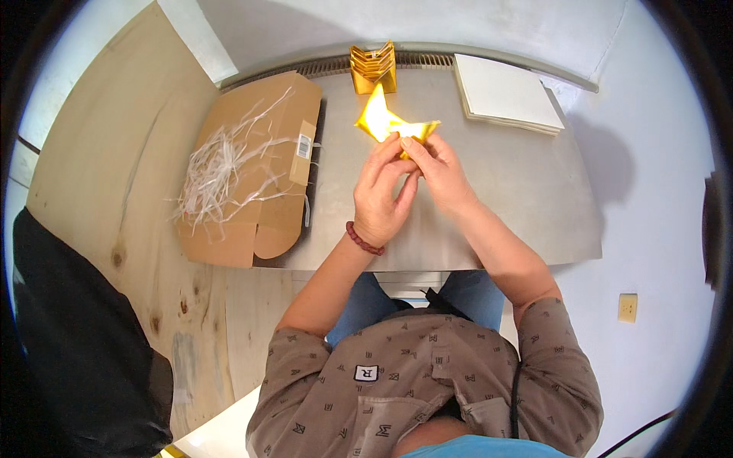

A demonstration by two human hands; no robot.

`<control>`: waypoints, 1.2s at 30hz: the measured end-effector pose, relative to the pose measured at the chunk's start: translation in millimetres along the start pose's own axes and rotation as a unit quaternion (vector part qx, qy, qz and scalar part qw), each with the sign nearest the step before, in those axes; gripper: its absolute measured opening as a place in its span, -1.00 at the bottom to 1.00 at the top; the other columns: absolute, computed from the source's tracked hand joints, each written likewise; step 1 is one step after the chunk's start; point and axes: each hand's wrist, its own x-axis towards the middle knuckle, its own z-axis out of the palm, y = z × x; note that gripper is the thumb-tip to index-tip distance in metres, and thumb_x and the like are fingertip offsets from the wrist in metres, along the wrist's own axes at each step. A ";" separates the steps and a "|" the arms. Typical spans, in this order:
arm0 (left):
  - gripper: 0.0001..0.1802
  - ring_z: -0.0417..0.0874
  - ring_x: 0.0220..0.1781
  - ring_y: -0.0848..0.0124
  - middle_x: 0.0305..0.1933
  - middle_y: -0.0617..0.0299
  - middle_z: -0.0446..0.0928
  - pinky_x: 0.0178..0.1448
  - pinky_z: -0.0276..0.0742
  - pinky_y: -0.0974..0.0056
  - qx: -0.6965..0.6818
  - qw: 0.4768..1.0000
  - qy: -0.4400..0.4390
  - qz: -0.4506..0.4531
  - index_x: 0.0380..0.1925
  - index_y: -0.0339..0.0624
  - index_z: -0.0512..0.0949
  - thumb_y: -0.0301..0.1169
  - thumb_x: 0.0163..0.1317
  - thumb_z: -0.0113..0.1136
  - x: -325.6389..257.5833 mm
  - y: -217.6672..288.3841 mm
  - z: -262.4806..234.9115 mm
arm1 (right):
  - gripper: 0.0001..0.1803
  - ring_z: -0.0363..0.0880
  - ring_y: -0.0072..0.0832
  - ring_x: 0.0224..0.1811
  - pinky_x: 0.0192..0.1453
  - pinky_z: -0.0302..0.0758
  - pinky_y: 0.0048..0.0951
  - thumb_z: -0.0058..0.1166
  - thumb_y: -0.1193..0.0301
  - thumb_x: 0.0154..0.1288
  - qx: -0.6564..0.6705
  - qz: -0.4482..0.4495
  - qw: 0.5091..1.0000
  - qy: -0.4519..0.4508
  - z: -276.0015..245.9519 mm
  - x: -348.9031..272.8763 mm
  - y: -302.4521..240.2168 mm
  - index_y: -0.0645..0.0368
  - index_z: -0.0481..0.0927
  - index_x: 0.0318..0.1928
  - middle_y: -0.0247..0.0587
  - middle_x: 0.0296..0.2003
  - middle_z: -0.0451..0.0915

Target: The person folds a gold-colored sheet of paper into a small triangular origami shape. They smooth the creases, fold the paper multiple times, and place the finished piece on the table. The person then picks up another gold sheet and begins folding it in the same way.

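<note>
A shiny gold folded sheet (412, 130), perhaps foil paper, is held up above the metal table between my two hands. Glare whitens its upper left part, so its folds are hard to make out. My left hand (381, 191) grips its lower edge from the left, with the fingers bent. From the other side, my right hand (447, 175) pinches it, thumb on top. Just beyond the sheet, near the table's back edge, stands a nested stack of folded gold pieces (373, 69).
A brown cardboard box (276, 221) with a tangle of whitish plastic strips (217, 172) on it lies at the left. White sheets (508, 91) are stacked at the back right of the grey metal table (527, 198). Black cloth (76, 343) hangs at the lower left.
</note>
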 end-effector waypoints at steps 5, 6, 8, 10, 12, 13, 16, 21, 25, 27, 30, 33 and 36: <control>-0.68 0.58 0.36 0.11 0.32 -0.04 0.56 0.44 0.47 0.04 0.059 0.994 0.024 -0.090 0.07 -0.25 0.59 -0.52 0.32 0.33 14.6 -40.9 -19.6 | -0.69 0.75 -0.43 -0.05 0.06 0.70 -0.36 0.02 0.35 0.64 0.034 0.012 0.998 -0.043 -17.0 40.1 14.6 0.25 0.53 0.22 -0.22 0.02 0.68; -0.64 0.61 0.28 0.16 0.32 -0.07 0.54 0.35 0.53 0.04 0.036 0.991 0.032 -0.123 0.13 -0.25 0.57 -0.48 0.35 0.32 20.6 -57.3 -19.4 | -0.72 0.73 -0.46 -0.10 0.03 0.66 -0.36 0.06 0.34 0.61 0.026 0.005 0.999 -0.020 -20.7 51.1 24.2 0.26 0.60 0.14 -0.28 0.00 0.70; -0.55 0.61 0.26 0.20 0.31 -0.09 0.52 0.31 0.54 0.08 0.042 0.965 0.019 -0.258 0.20 -0.28 0.52 -0.43 0.35 0.33 28.2 -89.1 -12.8 | -0.74 0.72 -0.45 -0.15 0.00 0.64 -0.34 0.12 0.34 0.56 -0.147 -0.016 0.988 0.042 -32.3 75.5 44.8 0.26 0.64 0.06 -0.28 -0.05 0.72; -0.46 0.61 0.23 0.22 0.30 -0.10 0.50 0.29 0.55 0.12 0.055 0.934 -0.004 -0.353 0.27 -0.32 0.48 -0.37 0.34 0.35 32.7 -119.4 -6.4 | -0.76 0.69 -0.39 -0.23 -0.04 0.60 -0.30 0.23 0.33 0.43 -0.304 -0.007 0.948 0.098 -46.0 104.8 61.6 0.24 0.68 -0.06 -0.23 -0.15 0.75; -0.37 0.62 0.20 0.23 0.29 -0.11 0.47 0.29 0.55 0.15 0.073 0.901 -0.054 -0.424 0.33 -0.36 0.42 -0.30 0.33 0.36 37.0 -145.7 0.1 | -0.77 0.70 -0.36 -0.23 -0.04 0.60 -0.29 0.24 0.33 0.41 -0.358 -0.033 0.929 0.092 -54.5 126.6 75.4 0.22 0.68 -0.07 -0.16 -0.19 0.74; -0.34 0.62 0.20 0.21 0.28 -0.12 0.47 0.29 0.55 0.15 0.097 0.912 -0.047 -0.395 0.34 -0.38 0.41 -0.29 0.33 0.36 37.7 -156.5 3.4 | -0.77 0.70 -0.34 -0.23 -0.04 0.61 -0.29 0.24 0.33 0.40 -0.395 -0.001 0.913 0.107 -57.6 135.9 80.3 0.21 0.67 -0.07 -0.13 -0.20 0.73; -0.30 0.61 0.17 0.11 0.26 -0.15 0.49 0.31 0.53 0.13 0.158 0.919 -0.045 -0.358 0.38 -0.44 0.36 -0.27 0.34 0.30 39.7 -180.6 15.5 | -0.78 0.71 -0.29 -0.23 -0.03 0.62 -0.27 0.25 0.34 0.39 -0.387 -0.036 0.917 0.089 -61.3 157.9 87.8 0.19 0.67 -0.06 -0.13 -0.21 0.74; -0.30 0.60 0.22 0.02 0.36 -0.17 0.37 0.35 0.52 0.06 0.163 0.916 -0.054 -0.362 0.43 -0.41 0.27 -0.34 0.37 0.25 56.9 -203.4 33.4 | -0.68 0.67 -0.53 -0.25 -0.12 0.61 -0.38 0.29 0.36 0.39 -0.393 -0.045 0.909 0.134 -52.9 190.1 87.5 0.16 0.63 0.09 -0.29 -0.27 0.72; -0.31 0.57 0.28 -0.03 0.38 -0.14 0.36 0.37 0.52 0.02 0.196 0.911 -0.059 -0.358 0.45 -0.35 0.26 -0.33 0.41 0.23 67.2 -208.9 42.4 | -0.65 0.70 -0.38 -0.28 -0.07 0.65 -0.29 0.33 0.41 0.31 -0.370 -0.103 0.905 0.180 -49.3 200.3 90.8 0.16 0.61 0.08 -0.17 -0.17 0.72; -0.33 0.54 0.31 -0.06 0.38 -0.14 0.37 0.38 0.51 0.01 0.219 0.913 -0.064 -0.338 0.44 -0.34 0.27 -0.33 0.41 0.22 69.8 -209.5 44.8 | -0.61 0.70 -0.36 -0.29 -0.05 0.66 -0.29 0.34 0.42 0.30 -0.386 -0.092 0.894 0.209 -49.5 202.3 94.7 0.15 0.60 0.11 -0.15 -0.11 0.68; -0.34 0.51 0.34 -0.08 0.37 -0.16 0.38 0.39 0.50 0.00 0.231 0.911 -0.079 -0.333 0.44 -0.34 0.27 -0.34 0.42 0.21 70.4 -211.7 47.5 | -0.58 0.69 -0.34 -0.28 -0.02 0.67 -0.28 0.34 0.43 0.28 -0.409 -0.082 0.885 0.208 -52.9 204.5 99.4 0.16 0.59 0.14 -0.12 -0.03 0.63; -0.34 0.51 0.34 -0.10 0.35 -0.18 0.39 0.40 0.49 0.00 0.227 0.915 -0.087 -0.323 0.43 -0.35 0.27 -0.35 0.41 0.22 70.7 -214.9 49.3 | -0.57 0.69 -0.34 -0.25 0.01 0.67 -0.26 0.34 0.44 0.28 -0.413 -0.074 0.885 0.202 -56.8 206.9 103.9 0.17 0.59 0.14 -0.11 0.00 0.61; -0.31 0.53 0.31 -0.09 0.33 -0.21 0.39 0.39 0.51 0.01 0.231 0.921 -0.075 -0.306 0.43 -0.40 0.26 -0.36 0.39 0.25 71.7 -216.4 48.4 | -0.58 0.70 -0.33 -0.23 0.01 0.66 -0.28 0.32 0.45 0.30 -0.398 -0.113 0.885 0.215 -56.4 205.3 106.5 0.18 0.58 0.15 -0.10 0.00 0.62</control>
